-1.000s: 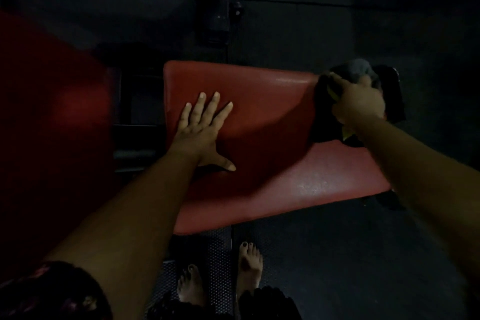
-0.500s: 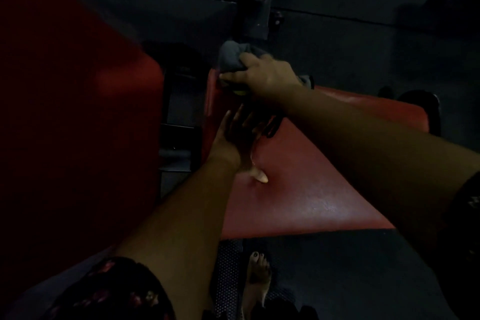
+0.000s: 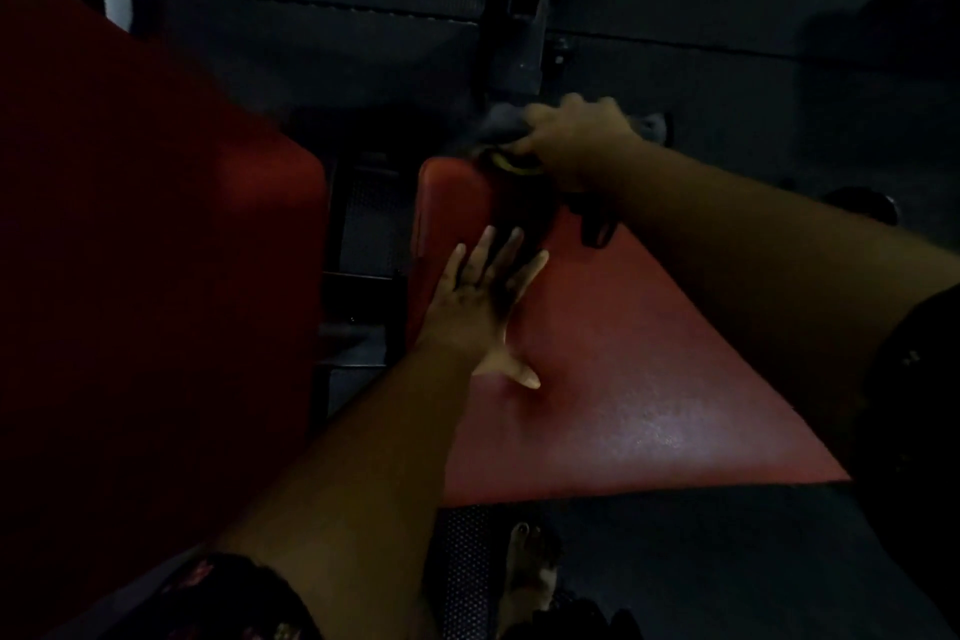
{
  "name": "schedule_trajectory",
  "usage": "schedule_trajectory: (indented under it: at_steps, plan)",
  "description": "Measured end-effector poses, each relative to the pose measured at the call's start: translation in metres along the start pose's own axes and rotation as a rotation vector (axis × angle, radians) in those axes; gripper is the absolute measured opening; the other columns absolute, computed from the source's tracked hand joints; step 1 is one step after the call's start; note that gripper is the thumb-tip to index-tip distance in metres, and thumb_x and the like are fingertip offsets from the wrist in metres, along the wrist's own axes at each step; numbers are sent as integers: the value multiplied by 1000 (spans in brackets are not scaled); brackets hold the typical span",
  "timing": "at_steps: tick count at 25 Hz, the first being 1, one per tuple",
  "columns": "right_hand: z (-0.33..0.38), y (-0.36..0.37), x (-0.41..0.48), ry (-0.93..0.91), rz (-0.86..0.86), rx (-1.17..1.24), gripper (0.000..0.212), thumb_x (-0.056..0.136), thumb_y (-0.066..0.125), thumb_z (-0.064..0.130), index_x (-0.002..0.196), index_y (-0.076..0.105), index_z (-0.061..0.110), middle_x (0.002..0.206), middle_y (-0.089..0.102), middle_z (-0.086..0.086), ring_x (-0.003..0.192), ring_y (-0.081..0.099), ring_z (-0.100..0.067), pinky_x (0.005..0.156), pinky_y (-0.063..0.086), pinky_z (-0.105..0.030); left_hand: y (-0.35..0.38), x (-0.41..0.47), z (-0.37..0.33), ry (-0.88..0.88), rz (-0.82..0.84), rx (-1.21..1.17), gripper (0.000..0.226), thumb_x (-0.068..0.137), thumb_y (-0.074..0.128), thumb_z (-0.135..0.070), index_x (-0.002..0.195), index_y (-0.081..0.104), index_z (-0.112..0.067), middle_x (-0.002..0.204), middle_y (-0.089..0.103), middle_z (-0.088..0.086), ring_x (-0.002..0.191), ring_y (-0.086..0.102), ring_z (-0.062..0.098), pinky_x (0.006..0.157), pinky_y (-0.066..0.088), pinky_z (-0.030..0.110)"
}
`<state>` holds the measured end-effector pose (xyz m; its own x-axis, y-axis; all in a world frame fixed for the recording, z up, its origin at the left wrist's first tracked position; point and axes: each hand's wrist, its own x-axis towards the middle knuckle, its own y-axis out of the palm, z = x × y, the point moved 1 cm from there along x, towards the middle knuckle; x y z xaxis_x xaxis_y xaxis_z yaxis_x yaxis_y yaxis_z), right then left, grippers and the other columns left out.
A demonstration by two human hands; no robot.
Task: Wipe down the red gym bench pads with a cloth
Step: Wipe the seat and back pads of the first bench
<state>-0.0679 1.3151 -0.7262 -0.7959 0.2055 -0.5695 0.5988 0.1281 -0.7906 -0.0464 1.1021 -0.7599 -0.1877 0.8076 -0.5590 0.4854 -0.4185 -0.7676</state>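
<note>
- Bare foot point(image 3: 524, 572) stands on the dark floor point(image 3: 701, 566), just before the near edge of the red padded surface point(image 3: 649, 405).
- Left hand point(image 3: 480, 307) lies flat on that surface, fingers straight and spread, grasping nothing.
- Right hand point(image 3: 571, 135) is clenched round a bunched grey cloth point(image 3: 498, 121) at the far left corner of the surface.
- Second red pad point(image 3: 156, 250) sits to the left, apart across a dark gap.
- Black frame post point(image 3: 524, 16) stands beyond the cloth.

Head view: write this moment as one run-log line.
right hand: grips cloth at far left corner of seat pad | left hand: flat on seat pad | larger red pad: untouched
</note>
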Motion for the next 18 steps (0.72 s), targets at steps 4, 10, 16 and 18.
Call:
schedule_trajectory:
  at_steps: [4, 10, 16, 18]
  plan:
    - [-89, 84, -75, 239, 187, 0, 42, 93, 52, 32, 134, 48, 36, 140, 37, -2, 116, 45, -31, 79, 41, -41, 6, 3, 1, -34, -13, 52, 146, 48, 74, -78, 147, -26, -40, 152, -40, -6, 135, -44, 18, 109, -28, 41]
    - [-152, 152, -171, 658, 265, 318, 52, 91, 61, 40, 139, 43, 45, 143, 33, -7, 118, 43, -42, 96, 45, -51, 7, 5, 3, -50, 10, 57, 142, 48, 71, -82, 137, -34, -43, 141, -48, -10, 132, -46, 17, 110, -26, 42]
    - [-149, 170, -180, 856, 196, 586, 56, 95, 56, 35, 143, 32, 52, 142, 27, -14, 123, 41, -49, 98, 43, -53, 5, 2, 3, -73, 41, 81, 147, 45, 70, -84, 138, -36, -42, 137, -54, -10, 129, -50, 18, 112, -25, 43]
    - [-144, 173, -187, 902, 179, 654, 60, 95, 57, 31, 143, 30, 54, 144, 24, -13, 122, 41, -49, 97, 45, -54, 3, 2, 2, -76, 51, 79, 148, 44, 70, -85, 138, -36, -42, 136, -55, -10, 128, -50, 18, 111, -25, 43]
